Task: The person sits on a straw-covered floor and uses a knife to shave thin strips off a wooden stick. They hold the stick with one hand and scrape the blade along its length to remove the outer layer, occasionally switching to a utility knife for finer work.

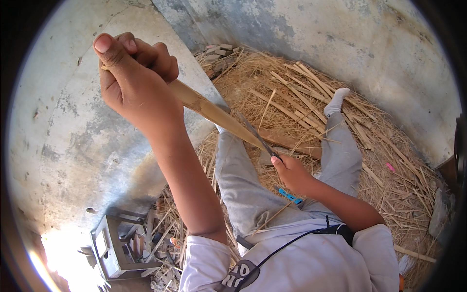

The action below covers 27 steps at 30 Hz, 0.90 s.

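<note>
My left hand (pixel 141 78) is raised at the upper left, its fingers wrapped round one end of a long pale bamboo strip (pixel 214 113). The strip slants down to the right between my legs, with a darker node partway along it. Low in the middle, my right hand (pixel 292 173) grips a knife by its handle. The dark narrow blade of the knife (pixel 254 130) points up and left, lying along the strip's lower part. Whether its edge touches the bamboo, I cannot tell.
Several split bamboo strips (pixel 309 85) lie on straw and shavings (pixel 389 209) by my right foot. A wooden board (pixel 287 139) lies between my legs. A blue clip-like thing (pixel 290 195) is near my lap. A grey box-like frame (pixel 109 248) stands lower left, walls beyond.
</note>
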Tool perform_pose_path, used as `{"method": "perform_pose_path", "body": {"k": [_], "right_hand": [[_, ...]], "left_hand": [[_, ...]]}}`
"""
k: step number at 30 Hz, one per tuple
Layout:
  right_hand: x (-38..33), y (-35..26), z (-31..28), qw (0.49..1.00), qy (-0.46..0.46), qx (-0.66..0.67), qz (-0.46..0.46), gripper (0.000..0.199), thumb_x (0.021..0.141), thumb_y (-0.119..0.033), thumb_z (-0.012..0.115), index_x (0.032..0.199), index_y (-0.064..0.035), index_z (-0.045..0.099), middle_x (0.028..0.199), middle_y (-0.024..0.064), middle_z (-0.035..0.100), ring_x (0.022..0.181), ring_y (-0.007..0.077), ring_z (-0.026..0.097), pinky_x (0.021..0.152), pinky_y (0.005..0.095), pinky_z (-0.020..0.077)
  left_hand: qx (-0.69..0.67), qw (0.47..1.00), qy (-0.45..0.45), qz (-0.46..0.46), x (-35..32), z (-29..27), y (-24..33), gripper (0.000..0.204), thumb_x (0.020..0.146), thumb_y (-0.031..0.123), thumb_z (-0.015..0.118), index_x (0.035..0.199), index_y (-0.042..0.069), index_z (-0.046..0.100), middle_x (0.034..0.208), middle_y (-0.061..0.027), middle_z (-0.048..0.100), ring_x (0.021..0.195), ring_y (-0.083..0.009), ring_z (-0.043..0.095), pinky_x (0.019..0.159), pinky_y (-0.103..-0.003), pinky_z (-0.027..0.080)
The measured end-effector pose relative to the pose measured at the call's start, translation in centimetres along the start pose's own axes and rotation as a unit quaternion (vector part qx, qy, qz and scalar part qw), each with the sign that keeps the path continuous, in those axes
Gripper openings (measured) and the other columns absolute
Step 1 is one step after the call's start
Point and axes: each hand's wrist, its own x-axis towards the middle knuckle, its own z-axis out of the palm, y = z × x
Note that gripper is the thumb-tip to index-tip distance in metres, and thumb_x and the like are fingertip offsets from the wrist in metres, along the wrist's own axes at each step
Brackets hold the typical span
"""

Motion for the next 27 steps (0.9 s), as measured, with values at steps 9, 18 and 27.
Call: {"method": "perform_pose_path", "body": {"k": [9,18,27], "right_hand": [[-2.5,-5.6,0.3,0.980,0.009,0.068,-0.186,0.042,0.106,-0.040,0.046,0.102,0.0013,0.053,0.064,0.0185,0.056,0.058,0.0346,0.060,0.058,0.0440,0.0460],[-1.0,2.7,4.8,0.977,0.016,0.055,-0.205,0.035,0.107,-0.035,0.048,0.098,-0.0012,0.052,0.059,0.0144,0.053,0.050,0.0293,0.058,0.052,0.0416,0.0439],[-0.5,-3.3,2.8,0.927,0.158,0.029,-0.339,0.026,0.101,-0.023,0.062,0.091,-0.0005,0.053,0.058,0.0103,0.050,0.045,0.0246,0.053,0.045,0.0354,0.0402]], "left_hand": [[0.038,0.999,0.003,0.021,0.7,-1.2,-0.8,0.049,0.104,0.050,0.053,0.078,0.009,0.044,0.062,0.0028,0.033,0.051,-0.0079,0.025,0.046,-0.024,0.020],[0.098,0.991,0.087,0.029,3.3,-3.8,-3.0,0.051,0.104,0.051,0.052,0.078,0.007,0.045,0.061,0.0026,0.031,0.049,-0.0085,0.028,0.045,-0.025,0.021],[0.195,0.964,0.172,0.048,3.7,-4.7,-3.8,0.044,0.109,0.038,0.045,0.078,0.007,0.045,0.062,-0.0008,0.042,0.050,-0.0098,0.039,0.044,-0.026,0.032]]}}
